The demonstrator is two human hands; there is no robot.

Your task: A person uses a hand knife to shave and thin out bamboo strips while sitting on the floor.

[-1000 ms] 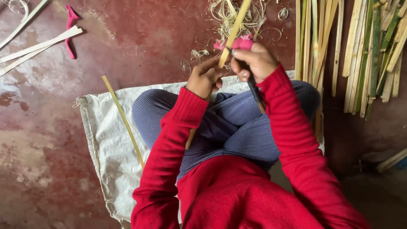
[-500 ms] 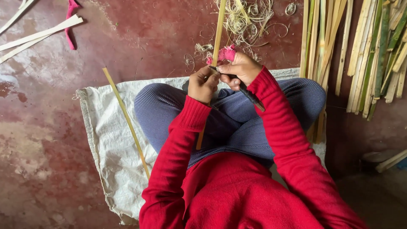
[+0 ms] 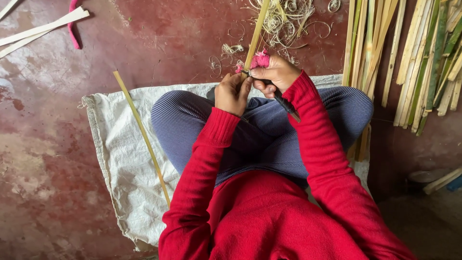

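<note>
I sit cross-legged in a red sweater and blue trousers on a white sack. My left hand pinches the near end of a long bamboo strip that runs away from me over the floor. My right hand, with a pink cloth wrapped at its fingers, grips a dark knife whose blade meets the strip just beside my left fingers. The two hands touch over my knees.
A thin bamboo strip lies diagonally on the sack at my left. Curled shavings litter the red floor ahead. Several bamboo strips are stacked at the right. Pale flat strips and a pink rag lie far left.
Both hands have stayed together on the strip. The strip has swung from leaning right to standing almost straight away from me, and my hands shifted a little along it.
</note>
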